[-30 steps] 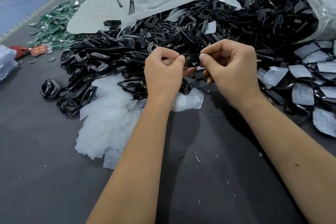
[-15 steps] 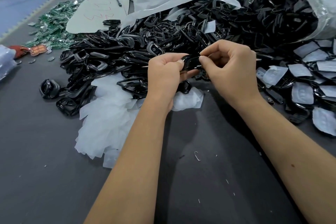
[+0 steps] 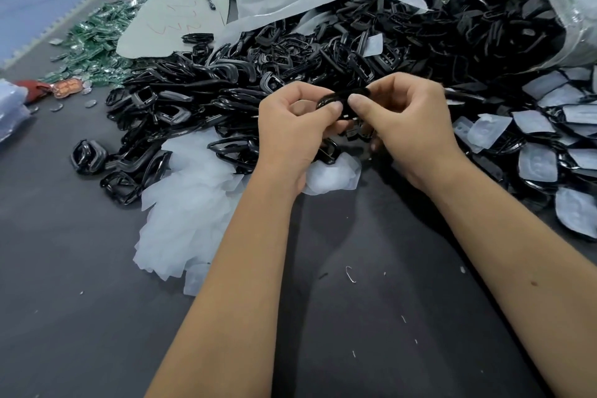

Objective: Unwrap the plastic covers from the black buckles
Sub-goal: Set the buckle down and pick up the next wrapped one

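Pinching one black buckle (image 3: 336, 99), both hands' (image 3: 290, 136) (image 3: 410, 126) grips hover over a cluttered grey table (image 3: 64, 284).

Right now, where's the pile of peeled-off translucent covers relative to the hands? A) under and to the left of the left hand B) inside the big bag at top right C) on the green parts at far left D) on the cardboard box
A: the pile of translucent covers lies on the grey table below and left of the left hand, while both hands pinch one buckle, the right hand from the other side.
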Available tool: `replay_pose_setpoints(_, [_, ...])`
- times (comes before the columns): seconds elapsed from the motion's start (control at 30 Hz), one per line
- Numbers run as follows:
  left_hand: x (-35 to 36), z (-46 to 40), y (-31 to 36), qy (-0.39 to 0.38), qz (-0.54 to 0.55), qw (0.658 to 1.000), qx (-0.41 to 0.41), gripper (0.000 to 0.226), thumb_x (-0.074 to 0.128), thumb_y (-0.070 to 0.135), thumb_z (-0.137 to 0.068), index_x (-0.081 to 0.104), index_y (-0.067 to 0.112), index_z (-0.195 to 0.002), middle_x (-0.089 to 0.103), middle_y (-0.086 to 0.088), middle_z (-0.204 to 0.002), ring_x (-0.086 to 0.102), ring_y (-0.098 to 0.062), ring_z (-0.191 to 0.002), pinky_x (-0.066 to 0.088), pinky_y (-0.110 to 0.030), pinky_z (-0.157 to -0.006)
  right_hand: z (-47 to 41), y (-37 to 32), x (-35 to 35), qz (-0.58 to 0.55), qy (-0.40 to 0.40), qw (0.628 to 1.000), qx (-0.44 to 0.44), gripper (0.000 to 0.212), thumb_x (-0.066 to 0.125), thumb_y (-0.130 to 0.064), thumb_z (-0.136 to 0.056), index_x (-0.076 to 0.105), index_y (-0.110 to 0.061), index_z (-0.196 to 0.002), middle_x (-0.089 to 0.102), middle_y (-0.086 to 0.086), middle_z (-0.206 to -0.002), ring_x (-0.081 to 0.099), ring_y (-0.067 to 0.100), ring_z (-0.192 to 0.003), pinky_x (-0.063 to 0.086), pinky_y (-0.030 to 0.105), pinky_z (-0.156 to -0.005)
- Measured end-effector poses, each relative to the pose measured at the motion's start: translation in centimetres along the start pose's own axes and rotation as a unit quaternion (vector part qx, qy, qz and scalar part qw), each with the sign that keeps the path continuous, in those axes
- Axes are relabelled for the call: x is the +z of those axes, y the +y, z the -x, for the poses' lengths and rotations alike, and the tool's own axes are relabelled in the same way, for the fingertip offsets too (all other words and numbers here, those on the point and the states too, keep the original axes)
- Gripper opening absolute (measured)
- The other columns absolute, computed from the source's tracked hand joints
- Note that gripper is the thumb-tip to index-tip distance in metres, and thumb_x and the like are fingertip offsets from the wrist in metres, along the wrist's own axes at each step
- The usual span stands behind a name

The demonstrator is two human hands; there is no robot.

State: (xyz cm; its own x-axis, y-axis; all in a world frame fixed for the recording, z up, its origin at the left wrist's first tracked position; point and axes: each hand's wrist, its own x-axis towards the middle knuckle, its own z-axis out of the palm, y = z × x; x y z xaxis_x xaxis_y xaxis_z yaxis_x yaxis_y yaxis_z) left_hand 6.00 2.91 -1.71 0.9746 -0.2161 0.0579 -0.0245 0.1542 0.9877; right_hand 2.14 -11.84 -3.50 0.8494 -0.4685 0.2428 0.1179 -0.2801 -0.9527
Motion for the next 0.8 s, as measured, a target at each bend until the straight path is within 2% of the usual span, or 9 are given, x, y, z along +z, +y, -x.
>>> replay_pose_setpoints(0.1, [-0.1,0.0,0.0,-0.010,-0.017,1.000,0.007,0.015,0.071,-0.012,-0.087,0.066,0.001,-0.084,0.069,-0.005,-0.068,0.072,-0.020,-0.064,0.059,-0.024,-0.064,0.0,-0.3,-0.1,-0.047,-0.019,0.999,-0.004,0.016,0.083,-0.016,-0.088,0.069,-0.011,-0.085,0.072,0.005,-0.066,0.068,0.017,-0.053,0.051,0.025,-0.045])
replay_pose_setpoints(0.27, [-0.5,-0.1,-0.2,-0.006,-0.072,0.996,0.047,0.018,0.075,-0.010,-0.084,0.066,0.005,-0.081,0.072,-0.008,-0.079,0.073,-0.018,-0.068,0.057,-0.023,-0.061,0.4,-0.7,0.2,0.019,-0.011,0.999,-0.048,0.018,0.083,-0.014,-0.088,0.067,-0.006,-0.087,0.071,0.005,-0.066,0.069,0.020,-0.049,0.054,0.031,-0.043])
replay_pose_setpoints(0.33, [-0.6,-0.2,-0.3,0.005,-0.090,0.994,0.065,0.018,0.076,-0.010,-0.082,0.067,0.006,-0.080,0.075,-0.006,-0.083,0.075,-0.021,-0.067,0.060,-0.028,-0.062,0.6,-0.8,0.4,0.040,-0.003,0.998,-0.055,0.022,0.084,-0.017,-0.087,0.066,-0.007,-0.093,0.071,0.005,-0.068,0.069,0.021,-0.050,0.056,0.035,-0.047])
replay_pose_setpoints(0.43, [-0.9,-0.6,-0.4,0.050,-0.097,0.990,0.086,0.022,0.072,-0.011,-0.079,0.062,0.009,-0.076,0.078,-0.007,-0.089,0.075,-0.029,-0.064,0.062,-0.038,-0.063,0.8,-0.8,0.1,0.136,0.015,0.984,-0.111,0.035,0.089,-0.027,-0.082,0.063,-0.009,-0.097,0.070,0.002,-0.070,0.066,0.014,-0.059,0.054,0.031,-0.063])
replay_pose_setpoints(0.47, [-1.1,-0.7,-0.3,0.072,-0.088,0.989,0.091,0.024,0.069,-0.012,-0.077,0.059,0.010,-0.074,0.078,-0.008,-0.089,0.074,-0.029,-0.061,0.061,-0.037,-0.061,0.9,-0.9,0.1,0.156,-0.009,0.978,-0.138,0.035,0.090,-0.031,-0.080,0.065,-0.010,-0.093,0.069,0.000,-0.070,0.063,0.013,-0.061,0.052,0.031,-0.064])
replay_pose_setpoints(0.53, [-1.6,-1.1,-0.2,0.116,-0.057,0.987,0.094,0.026,0.064,-0.013,-0.074,0.055,0.011,-0.071,0.078,-0.008,-0.087,0.070,-0.027,-0.057,0.058,-0.033,-0.059,1.2,-1.3,0.1,0.167,-0.120,0.961,-0.187,0.033,0.092,-0.037,-0.077,0.071,-0.012,-0.085,0.067,-0.002,-0.072,0.061,0.014,-0.066,0.051,0.035,-0.065])
replay_pose_setpoints(0.63, [-1.9,-1.3,0.0,0.142,-0.011,0.986,0.085,0.026,0.063,-0.013,-0.072,0.053,0.011,-0.071,0.078,-0.008,-0.088,0.068,-0.028,-0.058,0.056,-0.030,-0.058,1.7,-1.4,0.8,0.245,-0.262,0.910,-0.208,0.042,0.093,-0.051,-0.067,0.080,-0.020,-0.092,0.062,-0.005,-0.086,0.056,0.015,-0.081,0.048,0.034,-0.074])
replay_pose_setpoints(0.7, [-1.8,-1.2,0.0,0.135,-0.006,0.988,0.081,0.024,0.063,-0.012,-0.072,0.053,0.009,-0.073,0.078,-0.009,-0.090,0.067,-0.030,-0.060,0.056,-0.032,-0.060,1.7,-1.2,0.9,0.270,-0.285,0.899,-0.196,0.043,0.093,-0.053,-0.064,0.080,-0.024,-0.094,0.058,-0.008,-0.091,0.052,0.010,-0.085,0.045,0.029,-0.077])
replay_pose_setpoints(0.8, [-1.7,-1.1,0.2,0.131,-0.014,0.988,0.080,0.022,0.065,-0.011,-0.072,0.056,0.009,-0.077,0.076,-0.015,-0.089,0.067,-0.029,-0.059,0.059,-0.037,-0.062,1.5,-0.8,0.7,0.218,-0.269,0.922,-0.173,0.029,0.096,-0.038,-0.067,0.076,-0.021,-0.080,0.060,-0.008,-0.088,0.055,0.013,-0.078,0.045,0.029,-0.071])
